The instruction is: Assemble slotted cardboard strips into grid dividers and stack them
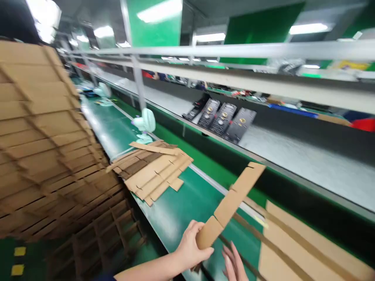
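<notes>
My left hand [190,246] is closed round the near end of a long, creased cardboard strip [233,201] that slants up and to the right over the green conveyor belt [178,210]. My right hand [234,263] is just below the strip with its fingers stretched out, holding nothing. A fanned pile of similar cardboard strips [152,168] lies on the belt farther away.
A tall stack of slotted cardboard pieces [49,140] fills the left side. Flat cardboard sheets [304,246] lie at the lower right. A small white fan [145,125] stands on the belt beyond the pile. Black devices [225,119] lean on the grey shelf behind a metal rail.
</notes>
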Motion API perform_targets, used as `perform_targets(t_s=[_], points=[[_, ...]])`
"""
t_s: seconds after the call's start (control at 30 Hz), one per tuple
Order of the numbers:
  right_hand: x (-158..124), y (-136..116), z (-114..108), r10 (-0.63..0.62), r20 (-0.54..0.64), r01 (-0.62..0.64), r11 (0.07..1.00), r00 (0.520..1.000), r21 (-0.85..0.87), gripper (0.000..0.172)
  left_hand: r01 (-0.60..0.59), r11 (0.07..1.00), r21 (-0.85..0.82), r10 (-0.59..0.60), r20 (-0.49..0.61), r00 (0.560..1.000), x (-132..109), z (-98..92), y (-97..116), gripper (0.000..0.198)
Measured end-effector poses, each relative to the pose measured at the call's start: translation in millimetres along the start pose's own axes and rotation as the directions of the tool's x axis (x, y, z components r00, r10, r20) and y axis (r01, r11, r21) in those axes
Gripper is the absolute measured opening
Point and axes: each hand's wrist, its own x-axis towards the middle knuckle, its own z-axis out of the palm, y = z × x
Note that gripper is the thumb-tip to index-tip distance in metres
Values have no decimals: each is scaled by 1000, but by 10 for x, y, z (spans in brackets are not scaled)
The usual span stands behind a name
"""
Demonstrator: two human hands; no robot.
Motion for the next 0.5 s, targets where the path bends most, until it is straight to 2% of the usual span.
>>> perform_targets(t_s=[0.07,0.13,0.17,0.23,0.27,0.33,0.4,0.43,0.5], points=[[-190,-175,-86,38,112,-50,992,993,112,58,-87,994,-65,97,188,977,-249,274,315,58],[-262,-192,-302,34,16,-35,991,999,126,52,-166,984,-67,179,305,935,-410,458,480,60],[-271,-114,-476,56,-50,-49,992,997,117,51,-218,975,-29,213,382,899,-440,543,492,64],[-330,169,-958,163,-124,-154,985,979,78,49,-338,937,92,266,442,857,-431,732,407,72],[-400,337,-1244,231,-187,-227,973,955,40,49,-393,905,164,284,455,844,-418,828,337,72],[-592,662,-1831,339,-354,-385,921,872,-66,52,-461,827,321,289,460,840,-408,994,197,68],[-761,947,-2327,378,-485,-511,841,788,-175,56,-468,752,465,242,466,851,-420,1108,95,63],[-815,1069,-2508,391,-504,-550,808,770,-212,56,-457,720,522,205,469,859,-427,1149,62,62],[-859,1258,-2716,422,-471,-575,780,774,-247,55,-430,673,602,131,476,870,-433,1213,27,63]])
